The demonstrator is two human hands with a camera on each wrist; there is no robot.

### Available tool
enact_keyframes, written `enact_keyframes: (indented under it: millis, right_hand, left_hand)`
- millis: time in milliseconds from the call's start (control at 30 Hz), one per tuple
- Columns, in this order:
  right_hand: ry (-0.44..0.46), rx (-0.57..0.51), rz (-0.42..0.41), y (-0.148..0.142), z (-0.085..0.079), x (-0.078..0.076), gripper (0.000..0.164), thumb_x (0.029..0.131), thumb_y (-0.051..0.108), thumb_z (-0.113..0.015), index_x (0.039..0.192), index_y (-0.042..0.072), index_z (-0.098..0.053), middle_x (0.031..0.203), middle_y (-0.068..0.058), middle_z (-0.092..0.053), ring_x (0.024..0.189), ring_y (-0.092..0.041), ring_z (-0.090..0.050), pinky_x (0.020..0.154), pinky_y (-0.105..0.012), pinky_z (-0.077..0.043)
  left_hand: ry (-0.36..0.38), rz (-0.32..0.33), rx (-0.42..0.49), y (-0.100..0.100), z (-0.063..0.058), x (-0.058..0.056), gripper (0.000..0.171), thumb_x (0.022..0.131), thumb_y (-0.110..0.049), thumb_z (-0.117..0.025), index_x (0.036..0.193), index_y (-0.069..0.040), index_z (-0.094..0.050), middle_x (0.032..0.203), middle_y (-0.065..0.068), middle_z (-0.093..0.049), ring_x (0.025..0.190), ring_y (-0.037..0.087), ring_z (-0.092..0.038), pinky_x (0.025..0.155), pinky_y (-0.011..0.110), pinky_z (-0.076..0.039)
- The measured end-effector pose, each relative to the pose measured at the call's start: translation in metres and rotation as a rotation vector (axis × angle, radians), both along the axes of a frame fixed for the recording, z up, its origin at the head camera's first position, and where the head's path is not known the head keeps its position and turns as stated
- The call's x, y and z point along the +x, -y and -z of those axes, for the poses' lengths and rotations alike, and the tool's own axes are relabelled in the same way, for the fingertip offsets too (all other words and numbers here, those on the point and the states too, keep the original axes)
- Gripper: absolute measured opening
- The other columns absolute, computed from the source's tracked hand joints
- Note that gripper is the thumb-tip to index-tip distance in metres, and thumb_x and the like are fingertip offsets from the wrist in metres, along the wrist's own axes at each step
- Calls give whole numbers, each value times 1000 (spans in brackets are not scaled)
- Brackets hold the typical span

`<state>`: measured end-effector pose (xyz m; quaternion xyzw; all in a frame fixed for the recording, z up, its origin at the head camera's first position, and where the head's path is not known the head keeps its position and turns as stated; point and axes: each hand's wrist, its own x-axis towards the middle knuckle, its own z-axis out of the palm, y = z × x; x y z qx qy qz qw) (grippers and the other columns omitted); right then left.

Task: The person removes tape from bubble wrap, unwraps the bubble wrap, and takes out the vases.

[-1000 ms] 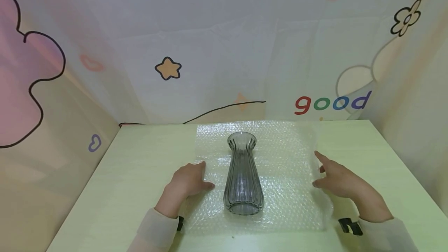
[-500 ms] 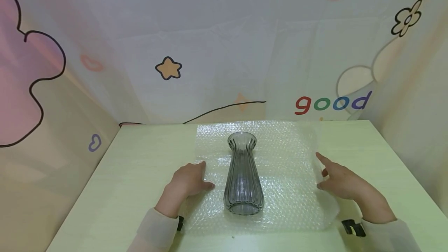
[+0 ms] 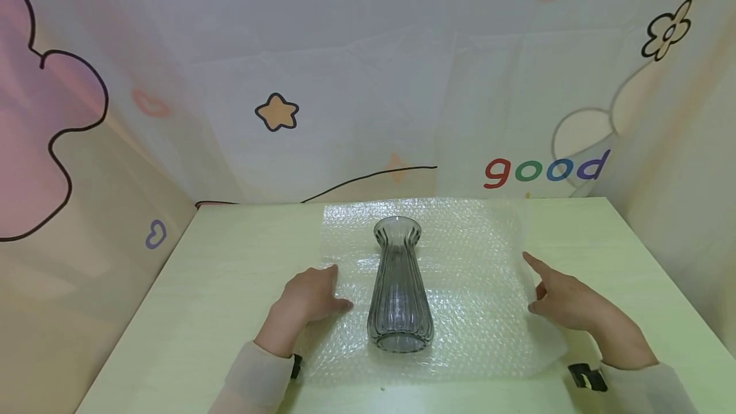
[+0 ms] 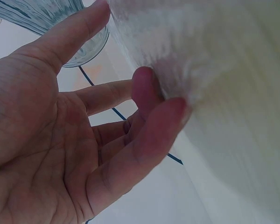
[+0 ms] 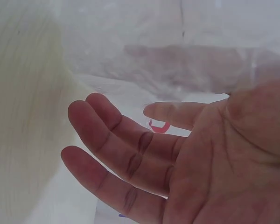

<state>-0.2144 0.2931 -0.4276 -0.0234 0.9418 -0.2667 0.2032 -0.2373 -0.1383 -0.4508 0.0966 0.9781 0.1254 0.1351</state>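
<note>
A grey ribbed glass vase (image 3: 400,286) lies on its side on a sheet of bubble wrap (image 3: 471,331), its flared mouth toward the back. My left hand (image 3: 310,294) rests at the sheet's left edge, thumb spread from the fingers. In the left wrist view, fingertips (image 4: 175,112) touch the wrap's edge, and part of the vase (image 4: 91,46) shows past the thumb. At the right edge is my right hand (image 3: 566,299), index finger extended along the wrap. In the right wrist view its thumb (image 5: 186,65) shows through the clear film, with the other fingers loosely bent below.
The pale green table (image 3: 230,273) extends past the wrap on both sides. Behind it hangs a printed cloth backdrop (image 3: 345,94) with a star and coloured letters. A black wrist strap (image 3: 588,377) is by the right sleeve.
My right hand has shifted slightly right and toward me, and the wrap's right edge and near corner have spread outward with it. The left hand and the vase stay put.
</note>
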Motion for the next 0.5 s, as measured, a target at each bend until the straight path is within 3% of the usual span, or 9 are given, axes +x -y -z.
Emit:
enact_keyframes:
  millis: [300, 500]
  right_hand:
    - [-37, -4, -30, -7, 5, 2, 91, 91, 6, -67, 163, -4, -12, 98, -12, -57, 87, -25, -54, 70, -35, -44]
    - [-24, -10, -8, -9, 5, 2, 88, 92, 2, -63, 163, -3, -11, 95, -12, -55, 84, -24, -53, 67, -35, -43]
  left_hand:
    - [0, 3, -1, -1, -1, 0, 86, 85, -44, -84, 150, 0, -50, 129, 23, -70, 111, 42, -69, 88, 54, -58]
    - [-1, 4, -8, -1, -2, 0, 86, 85, -44, -83, 151, 0, -50, 129, 24, -70, 110, 42, -70, 88, 53, -58]
